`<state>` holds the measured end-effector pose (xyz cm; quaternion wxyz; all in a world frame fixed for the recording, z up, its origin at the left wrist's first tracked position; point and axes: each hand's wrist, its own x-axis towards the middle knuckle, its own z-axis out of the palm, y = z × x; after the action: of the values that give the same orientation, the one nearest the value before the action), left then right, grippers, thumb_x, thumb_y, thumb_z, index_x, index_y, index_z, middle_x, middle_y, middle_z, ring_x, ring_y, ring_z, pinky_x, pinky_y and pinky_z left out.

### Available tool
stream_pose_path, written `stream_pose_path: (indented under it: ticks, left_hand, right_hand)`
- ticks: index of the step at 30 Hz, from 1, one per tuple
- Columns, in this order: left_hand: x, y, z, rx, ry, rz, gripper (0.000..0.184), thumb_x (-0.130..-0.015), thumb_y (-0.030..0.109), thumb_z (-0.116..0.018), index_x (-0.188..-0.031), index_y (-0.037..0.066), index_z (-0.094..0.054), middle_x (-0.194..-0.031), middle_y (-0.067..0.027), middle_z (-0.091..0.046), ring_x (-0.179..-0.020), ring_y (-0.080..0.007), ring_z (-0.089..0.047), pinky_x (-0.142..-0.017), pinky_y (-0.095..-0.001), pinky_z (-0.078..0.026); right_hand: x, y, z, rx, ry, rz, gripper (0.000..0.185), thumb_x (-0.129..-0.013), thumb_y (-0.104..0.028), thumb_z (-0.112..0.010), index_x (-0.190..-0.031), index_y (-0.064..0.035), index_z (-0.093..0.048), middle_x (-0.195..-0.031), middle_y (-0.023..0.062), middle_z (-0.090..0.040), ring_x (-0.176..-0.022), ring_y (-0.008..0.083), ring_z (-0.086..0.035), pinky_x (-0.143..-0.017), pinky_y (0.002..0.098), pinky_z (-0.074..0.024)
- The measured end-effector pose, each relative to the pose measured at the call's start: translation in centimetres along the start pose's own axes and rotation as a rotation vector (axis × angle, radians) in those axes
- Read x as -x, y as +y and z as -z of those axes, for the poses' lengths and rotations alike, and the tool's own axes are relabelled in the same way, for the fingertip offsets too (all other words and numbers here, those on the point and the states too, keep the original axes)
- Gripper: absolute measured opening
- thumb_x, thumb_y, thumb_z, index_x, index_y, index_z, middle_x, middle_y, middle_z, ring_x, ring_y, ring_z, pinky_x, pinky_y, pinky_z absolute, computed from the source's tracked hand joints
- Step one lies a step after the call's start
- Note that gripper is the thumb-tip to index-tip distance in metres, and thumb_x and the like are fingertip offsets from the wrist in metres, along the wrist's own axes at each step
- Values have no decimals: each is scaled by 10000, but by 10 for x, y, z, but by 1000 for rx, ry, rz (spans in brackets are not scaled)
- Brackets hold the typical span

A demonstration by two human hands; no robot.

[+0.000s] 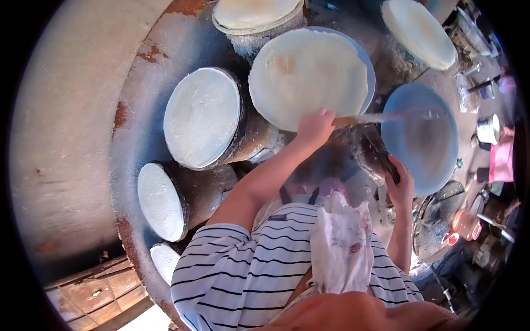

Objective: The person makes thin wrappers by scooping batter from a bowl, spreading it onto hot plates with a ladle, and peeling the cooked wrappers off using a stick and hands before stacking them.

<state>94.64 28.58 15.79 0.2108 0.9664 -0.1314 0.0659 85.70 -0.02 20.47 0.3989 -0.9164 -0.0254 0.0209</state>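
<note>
My left hand (316, 131) is closed around the wooden handle of a long flat-bladed spatula (381, 117); its pale blade is smeared by motion and reaches right, over a bare blue-grey round plate (422, 143) with a brownish middle. My right hand (401, 185) is closed on a dark handle-like bar (378, 146) beside that plate's left edge; what the bar joins to I cannot tell. Just beyond my left hand lies a large round plate covered by a thin, pale sheet (312, 77). The sheet's right edge is uneven and shows the plate beneath.
Several drums with white-coated round tops stand around me, including one at the left (203, 117) and a lower one (160, 202). Another pale round top (419, 33) is at the upper right. A pink container (501, 157) and an orange pot (466, 224) stand far right.
</note>
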Motion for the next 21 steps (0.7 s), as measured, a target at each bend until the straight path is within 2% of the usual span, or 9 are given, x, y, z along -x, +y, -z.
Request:
stream_pose_path:
  ticks: [5,6,9,10,12,15,16,19,21]
  left_hand:
    - [-5,4,11,140,297,85,120,-733,135,-681,-817,91,-609,-793,-69,-605,-705,-304,-614,-580,-394,-499]
    - [-11,4,14,166,383,81,112,-732,124,-682,-812,90,-613,-779,-69,-603,-701,-306,-612,-576,-391,-497]
    - [-17,4,28,234,474,128,111,-724,92,-685,-813,86,-621,-776,-73,-597,-684,-311,-604,-567,-383,-487]
    - [-18,4,32,242,490,137,117,-721,90,-690,-817,86,-622,-770,-76,-597,-680,-310,-604,-563,-381,-486]
    - [-17,3,39,256,511,149,131,-716,87,-700,-823,86,-624,-760,-80,-595,-672,-310,-605,-557,-377,-482]
    - [-22,-2,48,235,609,104,142,-710,86,-719,-811,85,-619,-736,-81,-592,-647,-298,-603,-539,-365,-483]
    - [-27,-5,53,231,637,84,144,-708,90,-724,-805,85,-618,-730,-78,-591,-639,-292,-602,-535,-361,-483]
    - [-34,-11,70,221,683,55,150,-704,96,-738,-791,84,-617,-720,-71,-590,-619,-276,-600,-525,-347,-484]
    - [-42,-17,84,217,678,48,151,-702,94,-743,-786,84,-619,-721,-65,-590,-613,-265,-598,-522,-336,-486]
  right_hand:
    - [-28,-21,-7,43,-96,113,397,-737,-23,-613,-1127,-96,-643,-903,136,-613,-798,297,-616,-720,338,-495]
    - [-39,-29,-22,76,-96,171,387,-737,-60,-637,-1113,-147,-657,-816,101,-591,-710,274,-612,-636,345,-501]
    - [-80,-59,-65,305,-29,477,333,-740,-182,-673,-1070,-224,-675,-731,49,-578,-604,246,-605,-529,365,-496]
    - [-96,-73,-80,324,-40,506,263,-754,-187,-642,-1012,-217,-684,-705,53,-574,-593,250,-607,-515,362,-491]
    - [-125,-99,-102,432,-208,460,146,-770,-181,-639,-909,-139,-660,-752,79,-606,-684,279,-612,-578,393,-476]
    - [-162,-103,-147,246,-85,593,100,-768,-195,-593,-846,-153,-641,-747,63,-625,-632,288,-614,-540,404,-485]
    - [-168,-104,-151,260,-89,653,103,-766,-211,-605,-838,-141,-627,-786,52,-647,-721,285,-628,-605,420,-488]
    - [-178,-122,-161,70,-115,630,114,-775,-220,-599,-829,-124,-625,-778,59,-646,-782,282,-631,-656,420,-485]
    - [-188,-126,-175,81,-60,748,132,-785,-222,-592,-853,-113,-621,-816,74,-642,-780,291,-631,-657,416,-490]
